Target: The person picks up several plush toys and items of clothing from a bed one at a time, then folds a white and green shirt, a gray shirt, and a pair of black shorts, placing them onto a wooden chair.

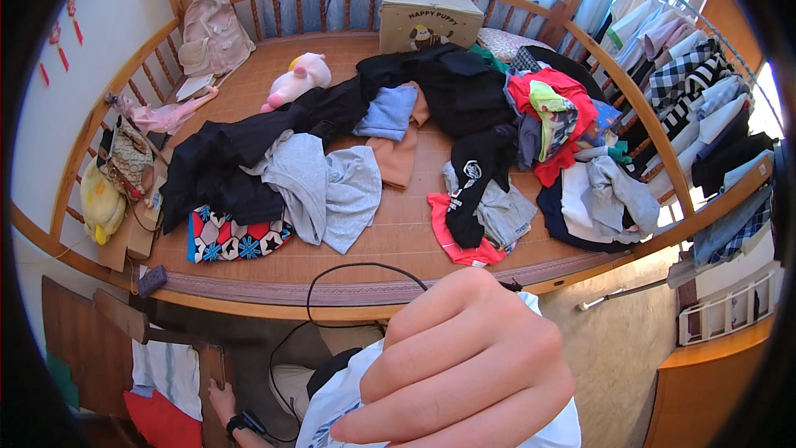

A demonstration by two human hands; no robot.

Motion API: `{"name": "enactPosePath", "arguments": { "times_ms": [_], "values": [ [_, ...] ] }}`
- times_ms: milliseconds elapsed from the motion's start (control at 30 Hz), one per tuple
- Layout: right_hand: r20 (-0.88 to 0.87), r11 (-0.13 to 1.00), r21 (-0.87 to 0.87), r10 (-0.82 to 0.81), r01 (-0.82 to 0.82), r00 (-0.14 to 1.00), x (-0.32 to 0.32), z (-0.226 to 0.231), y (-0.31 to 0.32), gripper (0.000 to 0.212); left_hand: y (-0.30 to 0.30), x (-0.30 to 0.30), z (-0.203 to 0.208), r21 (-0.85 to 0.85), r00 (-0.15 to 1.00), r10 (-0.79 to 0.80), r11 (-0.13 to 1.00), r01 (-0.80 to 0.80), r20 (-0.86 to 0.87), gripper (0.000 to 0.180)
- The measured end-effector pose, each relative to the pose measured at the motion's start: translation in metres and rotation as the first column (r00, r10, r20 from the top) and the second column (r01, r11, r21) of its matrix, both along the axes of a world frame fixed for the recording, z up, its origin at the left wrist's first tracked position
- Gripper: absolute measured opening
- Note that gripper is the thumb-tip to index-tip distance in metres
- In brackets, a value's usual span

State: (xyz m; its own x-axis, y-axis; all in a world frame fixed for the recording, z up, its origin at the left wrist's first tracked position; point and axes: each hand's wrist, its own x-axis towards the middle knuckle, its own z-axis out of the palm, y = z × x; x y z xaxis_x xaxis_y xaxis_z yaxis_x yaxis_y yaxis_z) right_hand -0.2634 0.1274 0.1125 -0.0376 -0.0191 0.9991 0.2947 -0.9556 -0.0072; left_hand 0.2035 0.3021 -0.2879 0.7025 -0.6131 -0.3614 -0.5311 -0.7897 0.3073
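Very close to the view, my right hand (468,365) is raised with its fingers curled. Whatever the fingers hold, if anything, is hidden behind them. Lower down on the left, my left hand (222,401), with a black band on its wrist, grips the edge of a dark wooden chair (213,365). A white cloth (166,373) and a red cloth (164,419) hang over that chair. A black cable (311,286) loops up behind my right hand. Part of my white shirt (340,390) shows beneath that hand.
Ahead stands a wooden-railed bed (398,282) with heaped clothes: black garments (224,153), a grey shirt (307,182), a bright red pile (551,112). A box (427,21), pink backpack (215,37) and plush toy (298,79) lie farther back. Clothes hang on a rack (688,75) at right.
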Motion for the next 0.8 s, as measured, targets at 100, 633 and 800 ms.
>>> {"name": "enactPosePath", "arguments": {
  "times_ms": [100,633,800],
  "values": [
    [-0.009,0.999,0.038,0.022,-0.022,1.0,0.001,0.006,0.0,0.013,0.011,0.005,0.003,-0.028,0.999,0.008,1.0,-0.009,-0.033,0.062],
    [-0.072,0.97,-0.23,-0.1,0.081,0.992,0.011,0.027,0.006,0.014,0.011,-0.005,0.005,-0.065,0.998,-0.029,0.997,0.033,0.063,0.063],
    [-0.091,0.966,-0.238,-0.126,0.101,0.988,0.012,0.028,0.007,0.016,0.006,-0.007,0.006,0.026,0.995,-0.013,1.0,0.01,0.1,0.069]
  ]
}}
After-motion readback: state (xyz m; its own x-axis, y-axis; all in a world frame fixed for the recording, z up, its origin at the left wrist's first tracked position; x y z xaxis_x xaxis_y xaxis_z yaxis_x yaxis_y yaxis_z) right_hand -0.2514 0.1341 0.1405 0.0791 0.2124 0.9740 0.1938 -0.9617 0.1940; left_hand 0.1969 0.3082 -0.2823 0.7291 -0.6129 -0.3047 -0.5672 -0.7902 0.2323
